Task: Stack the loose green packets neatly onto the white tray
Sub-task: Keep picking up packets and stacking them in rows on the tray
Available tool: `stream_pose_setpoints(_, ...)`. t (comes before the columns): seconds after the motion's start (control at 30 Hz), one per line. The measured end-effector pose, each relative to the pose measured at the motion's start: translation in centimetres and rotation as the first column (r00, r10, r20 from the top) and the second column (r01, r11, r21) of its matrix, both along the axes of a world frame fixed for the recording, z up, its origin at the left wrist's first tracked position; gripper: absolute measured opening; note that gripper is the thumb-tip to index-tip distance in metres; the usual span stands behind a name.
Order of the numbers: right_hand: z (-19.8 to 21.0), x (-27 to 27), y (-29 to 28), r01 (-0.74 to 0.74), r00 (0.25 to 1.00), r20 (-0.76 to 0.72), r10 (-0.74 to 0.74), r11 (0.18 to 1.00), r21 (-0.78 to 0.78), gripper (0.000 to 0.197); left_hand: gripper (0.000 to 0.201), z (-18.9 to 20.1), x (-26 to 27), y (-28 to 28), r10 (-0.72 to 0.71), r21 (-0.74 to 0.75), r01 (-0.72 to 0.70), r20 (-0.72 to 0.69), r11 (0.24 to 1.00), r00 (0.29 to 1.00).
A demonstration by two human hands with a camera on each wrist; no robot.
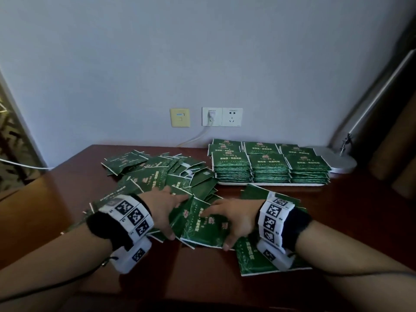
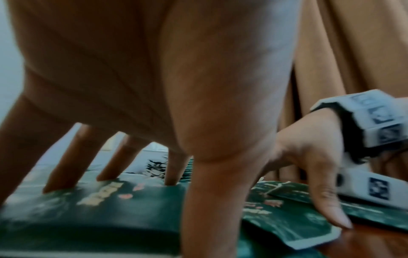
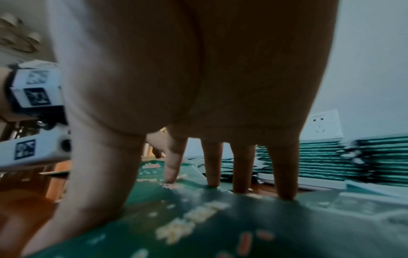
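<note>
Under both hands' spread fingers [image 3: 213, 167], loose green packets [image 1: 198, 224] lie pressed on the table [image 1: 202, 278].

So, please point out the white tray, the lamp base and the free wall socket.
white tray [image 1: 270, 183], head view, its front rim.
lamp base [image 1: 342, 162], head view, its round top.
free wall socket [image 1: 232, 117], head view, middle of its plate.
</note>
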State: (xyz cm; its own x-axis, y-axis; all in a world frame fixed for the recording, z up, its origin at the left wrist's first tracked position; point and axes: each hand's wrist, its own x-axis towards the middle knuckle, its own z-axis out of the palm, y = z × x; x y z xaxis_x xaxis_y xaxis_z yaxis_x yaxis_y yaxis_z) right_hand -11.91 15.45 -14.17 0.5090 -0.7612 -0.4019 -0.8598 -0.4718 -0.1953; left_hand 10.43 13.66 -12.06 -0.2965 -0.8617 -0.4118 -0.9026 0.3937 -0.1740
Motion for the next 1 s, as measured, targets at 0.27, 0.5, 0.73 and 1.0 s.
stream_pose_setpoints(0.27,0.7,-6.4,1.5,0.110,0.993,0.036,-0.113,0.992,0.058,0.087,0.098,-0.7,-5.6,3.2,-0.058,0.037,0.058,-0.011,0.998,0.998)
stream_pose_setpoints(0.5,1.3,-11.1,2.5,0.239,0.970,0.027,-0.241,0.969,0.064,0.092,0.087,0.8,-9.4,3.4,-0.138,0.080,0.142,-0.056,0.987,0.989)
stream_pose_setpoints(0.73,2.3,-12.9,0.8,0.396,0.897,0.175,-0.406,0.914,0.094,0.097,0.083,3.8,-12.9,-1.7,-0.138,0.128,0.146,-0.072,0.981,0.988)
stream_pose_setpoints(1.0,0.5,-11.7,-2.9,0.317,0.942,0.092,-0.323,0.945,0.076,0.085,0.064,1.6,-15.3,-4.8,-0.226,0.298,0.228,-0.042,0.927,0.973)
